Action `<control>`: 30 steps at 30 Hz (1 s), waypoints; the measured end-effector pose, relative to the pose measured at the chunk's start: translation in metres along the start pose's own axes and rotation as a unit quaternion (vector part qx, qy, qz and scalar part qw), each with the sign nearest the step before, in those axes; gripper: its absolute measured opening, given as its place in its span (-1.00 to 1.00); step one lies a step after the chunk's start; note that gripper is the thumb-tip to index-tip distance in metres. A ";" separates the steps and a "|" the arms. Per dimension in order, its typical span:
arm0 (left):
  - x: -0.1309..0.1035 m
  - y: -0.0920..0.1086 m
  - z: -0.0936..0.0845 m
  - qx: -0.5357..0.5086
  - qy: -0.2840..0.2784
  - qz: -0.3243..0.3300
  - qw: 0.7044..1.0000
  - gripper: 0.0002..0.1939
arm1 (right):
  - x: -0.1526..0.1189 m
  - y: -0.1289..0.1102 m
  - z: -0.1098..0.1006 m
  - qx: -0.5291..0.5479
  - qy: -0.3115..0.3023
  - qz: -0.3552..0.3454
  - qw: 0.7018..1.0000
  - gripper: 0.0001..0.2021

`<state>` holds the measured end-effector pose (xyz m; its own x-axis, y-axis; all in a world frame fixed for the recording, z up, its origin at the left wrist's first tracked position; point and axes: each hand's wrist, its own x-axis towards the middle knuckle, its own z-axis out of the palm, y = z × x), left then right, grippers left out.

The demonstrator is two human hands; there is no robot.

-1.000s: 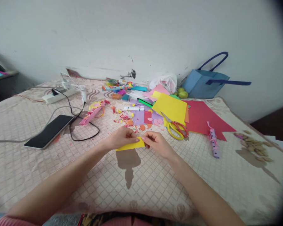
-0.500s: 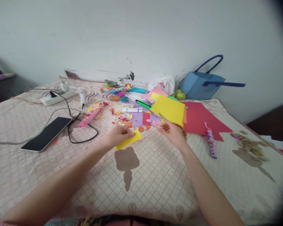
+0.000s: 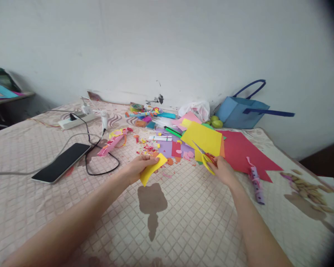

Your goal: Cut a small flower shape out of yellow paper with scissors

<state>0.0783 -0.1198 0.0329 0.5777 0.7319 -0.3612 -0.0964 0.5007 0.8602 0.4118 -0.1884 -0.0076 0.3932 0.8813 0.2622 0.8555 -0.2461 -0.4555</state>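
Observation:
Near the middle of the table, my left hand (image 3: 141, 167) pinches a small yellow paper piece (image 3: 152, 170) between thumb and fingers. My right hand (image 3: 220, 168) is closed on scissors (image 3: 208, 162) with red and yellow handles, their blades pointing up and left over the large yellow sheet (image 3: 206, 138). Left of the scissors lie a purple sheet (image 3: 164, 149) with a red piece on it and small colored paper scraps (image 3: 148, 149). The red sheet (image 3: 239, 148) spreads out to the right of the yellow one.
A black phone (image 3: 62, 161), cables and a white power strip (image 3: 78, 121) are at the left. A pink paper roll (image 3: 113, 144) lies near them. A blue bag (image 3: 241, 113) stands at the back right; a purple roll (image 3: 257, 185) and a brown pile (image 3: 306, 189) lie at the right.
My right hand has moved right and now holds the scissors, which lay on the yellow sheet before. The yellow piece in my left hand is more tilted. The camera view has shifted slightly.

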 end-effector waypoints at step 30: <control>0.011 0.021 -0.023 -0.112 0.069 -0.026 0.991 -0.87 | -0.107 -0.130 0.038 0.666 -0.564 0.020 0.487 -0.24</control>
<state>0.0639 -0.0906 0.0382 0.4720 0.7513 -0.4612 -0.2556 0.6173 0.7440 0.2460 -0.2357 -0.0084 -0.6783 0.7323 -0.0614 -0.4190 -0.4540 -0.7863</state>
